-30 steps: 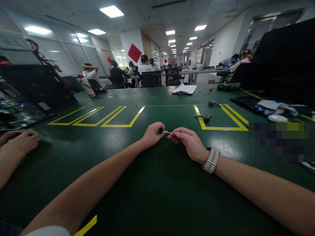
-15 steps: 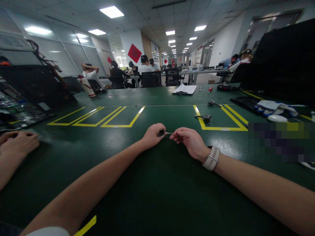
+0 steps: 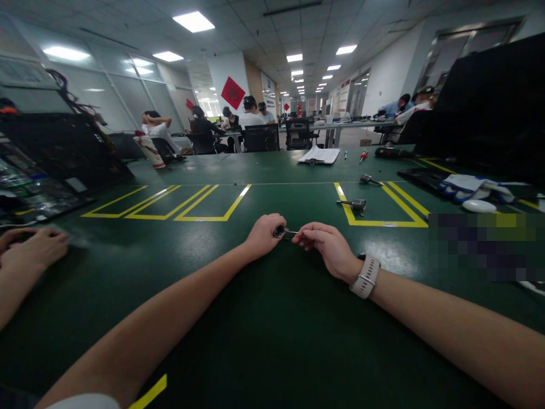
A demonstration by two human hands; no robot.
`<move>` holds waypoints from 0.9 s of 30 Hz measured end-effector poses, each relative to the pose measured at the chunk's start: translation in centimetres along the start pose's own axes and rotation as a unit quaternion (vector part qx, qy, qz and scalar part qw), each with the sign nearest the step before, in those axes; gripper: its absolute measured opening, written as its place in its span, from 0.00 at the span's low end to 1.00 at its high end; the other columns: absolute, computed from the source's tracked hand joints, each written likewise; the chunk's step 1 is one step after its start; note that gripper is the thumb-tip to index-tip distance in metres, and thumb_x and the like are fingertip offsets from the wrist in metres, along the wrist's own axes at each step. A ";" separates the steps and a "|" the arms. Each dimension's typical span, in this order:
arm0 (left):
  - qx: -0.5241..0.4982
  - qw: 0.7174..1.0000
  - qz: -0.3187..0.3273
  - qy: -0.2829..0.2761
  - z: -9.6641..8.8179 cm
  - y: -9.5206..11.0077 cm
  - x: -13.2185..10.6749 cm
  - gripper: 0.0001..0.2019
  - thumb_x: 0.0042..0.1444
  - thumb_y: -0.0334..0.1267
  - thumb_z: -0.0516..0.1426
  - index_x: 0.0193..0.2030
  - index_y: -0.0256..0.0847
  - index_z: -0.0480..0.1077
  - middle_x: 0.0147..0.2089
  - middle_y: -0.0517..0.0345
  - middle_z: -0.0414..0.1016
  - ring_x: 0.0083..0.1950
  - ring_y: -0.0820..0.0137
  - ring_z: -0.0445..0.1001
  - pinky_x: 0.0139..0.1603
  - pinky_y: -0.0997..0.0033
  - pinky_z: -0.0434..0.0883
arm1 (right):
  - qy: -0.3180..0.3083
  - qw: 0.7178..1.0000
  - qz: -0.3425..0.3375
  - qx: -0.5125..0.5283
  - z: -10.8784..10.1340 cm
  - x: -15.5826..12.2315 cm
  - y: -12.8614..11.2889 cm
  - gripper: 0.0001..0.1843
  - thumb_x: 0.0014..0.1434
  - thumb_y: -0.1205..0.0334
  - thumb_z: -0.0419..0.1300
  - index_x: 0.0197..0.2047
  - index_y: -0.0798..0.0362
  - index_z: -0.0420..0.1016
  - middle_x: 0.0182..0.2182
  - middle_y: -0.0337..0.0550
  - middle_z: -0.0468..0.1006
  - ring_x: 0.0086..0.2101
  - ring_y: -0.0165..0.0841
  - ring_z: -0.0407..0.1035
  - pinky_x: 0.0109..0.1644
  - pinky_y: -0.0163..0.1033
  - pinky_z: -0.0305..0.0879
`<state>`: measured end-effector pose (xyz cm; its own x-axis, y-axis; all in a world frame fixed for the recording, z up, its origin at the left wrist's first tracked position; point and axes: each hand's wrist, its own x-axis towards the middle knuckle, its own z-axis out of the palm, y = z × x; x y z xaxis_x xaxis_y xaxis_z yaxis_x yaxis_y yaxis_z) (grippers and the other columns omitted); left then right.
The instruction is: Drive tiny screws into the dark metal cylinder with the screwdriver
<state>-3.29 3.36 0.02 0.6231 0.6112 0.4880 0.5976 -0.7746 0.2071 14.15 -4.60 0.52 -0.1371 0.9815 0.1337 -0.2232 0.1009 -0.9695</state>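
My left hand (image 3: pixel 264 234) is curled round a small dark round metal part (image 3: pixel 279 230) and rests on the green table (image 3: pixel 255 318). My right hand (image 3: pixel 324 245), with a pale watch at its wrist, pinches a thin metal pin (image 3: pixel 292 232) whose tip meets the round part. Both hands sit close together in the middle of the table.
Two more metal parts (image 3: pixel 356 203) (image 3: pixel 366 179) lie by the yellow floor-style markings to the right. Gloves (image 3: pixel 470 186) and a clipboard with paper (image 3: pixel 319 154) lie further off. Another person's hand (image 3: pixel 29 250) rests at the left beside an open black case (image 3: pixel 55 159). People sit at desks behind.
The round part in my left hand has tilted slightly and dropped a little toward the table; both hands stay nearly where they were.
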 end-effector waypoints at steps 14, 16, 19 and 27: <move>0.002 1.000 -0.010 0.014 0.1 0.0 0.1 0.06 0.52 0.33 0.54 0.25 0.38 0.62 0.26 0.61 0.64 0.29 0.72 0.64 0.31 0.72 0.59 | 0.000 0.998 -0.039 -0.043 0.3 -0.2 0.3 0.06 0.51 0.64 0.55 0.29 0.54 0.74 0.30 0.42 0.77 0.31 0.32 0.66 0.35 0.39 0.57; 0.026 1.000 -0.005 0.008 0.0 0.0 0.0 0.06 0.52 0.32 0.54 0.25 0.38 0.63 0.26 0.60 0.64 0.30 0.71 0.64 0.32 0.71 0.59 | -0.008 0.999 -0.024 -0.036 0.2 -0.1 0.3 0.07 0.52 0.64 0.55 0.30 0.54 0.74 0.31 0.42 0.77 0.32 0.32 0.66 0.34 0.39 0.58; 0.032 0.999 0.002 0.010 0.0 0.0 0.0 0.05 0.52 0.33 0.53 0.26 0.38 0.63 0.27 0.60 0.65 0.30 0.71 0.65 0.33 0.71 0.60 | -0.020 1.000 0.013 0.018 -0.2 0.2 0.2 0.07 0.51 0.64 0.56 0.30 0.55 0.74 0.31 0.43 0.77 0.32 0.32 0.66 0.35 0.39 0.58; -0.026 1.000 0.003 0.007 -0.1 0.0 0.0 0.06 0.52 0.34 0.54 0.25 0.38 0.63 0.26 0.61 0.64 0.29 0.72 0.64 0.31 0.73 0.60 | -0.013 0.994 0.057 0.093 -0.8 0.8 0.0 0.05 0.48 0.64 0.57 0.28 0.55 0.73 0.29 0.44 0.78 0.30 0.31 0.66 0.36 0.40 0.59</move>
<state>-3.34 3.34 0.12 0.6191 0.6041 0.5017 0.5659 -0.7862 0.2483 14.82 -3.67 0.45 -0.1960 0.9801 0.0325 -0.3781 -0.0450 -0.9247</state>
